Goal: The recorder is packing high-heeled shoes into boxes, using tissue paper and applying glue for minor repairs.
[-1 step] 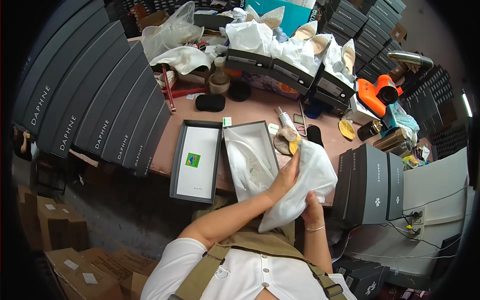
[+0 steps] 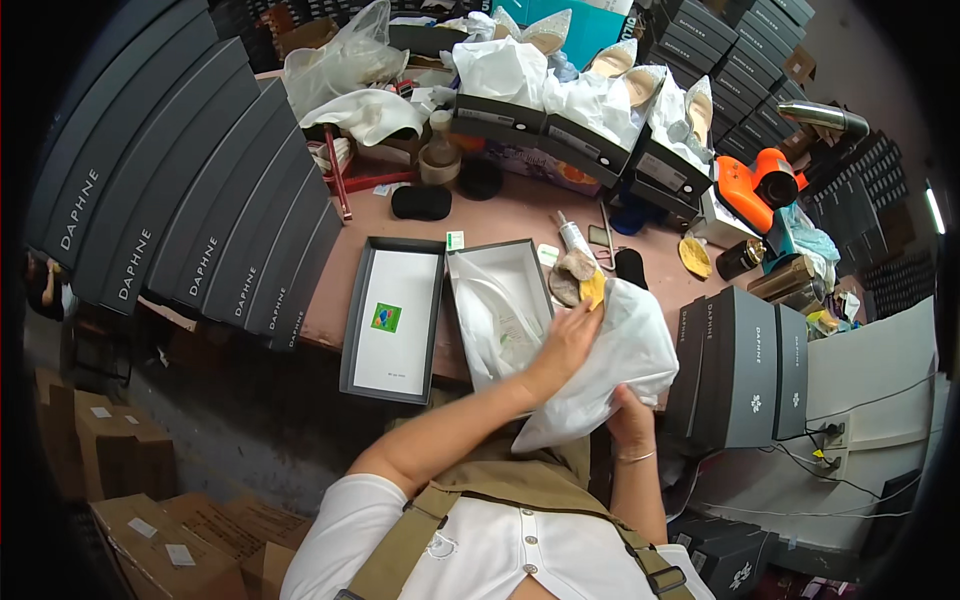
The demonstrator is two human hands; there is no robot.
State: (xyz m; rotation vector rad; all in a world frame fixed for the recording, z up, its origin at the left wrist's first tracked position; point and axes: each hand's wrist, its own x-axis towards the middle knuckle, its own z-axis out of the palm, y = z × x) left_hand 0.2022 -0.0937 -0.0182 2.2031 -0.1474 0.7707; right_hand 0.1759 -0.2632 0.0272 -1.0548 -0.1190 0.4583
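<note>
A crumpled white wrapping (image 2: 628, 345), soft and pointed at its lower end, is held between my hands above the table's near edge. My left hand (image 2: 568, 348) is closed along its left side, the fingertips beside a yellow pad (image 2: 593, 288). With the fingers curled, my right hand (image 2: 632, 422) grips the lower right of the wrapping. What is inside it is hidden. Left of my hands, an open dark shoebox (image 2: 535, 270) holds white tissue paper (image 2: 487, 315). Beside it lies the box lid (image 2: 400, 275), inner side up, with a green square card (image 2: 385, 317) in it.
Tall stacks of dark shoeboxes (image 2: 190, 190) stand at left, more boxes (image 2: 740, 370) at right. Open boxes with pale shoes (image 2: 700, 105) line the back. A tube (image 2: 574, 238), brown pads (image 2: 570, 278) and an orange heat tool (image 2: 745, 190) lie about. Cartons (image 2: 170, 550) sit lower left.
My left hand has shifted slightly up along the wrapping, nearer the yellow pad. The wrapping's lower tip has risen a little. My right hand keeps its hold.
</note>
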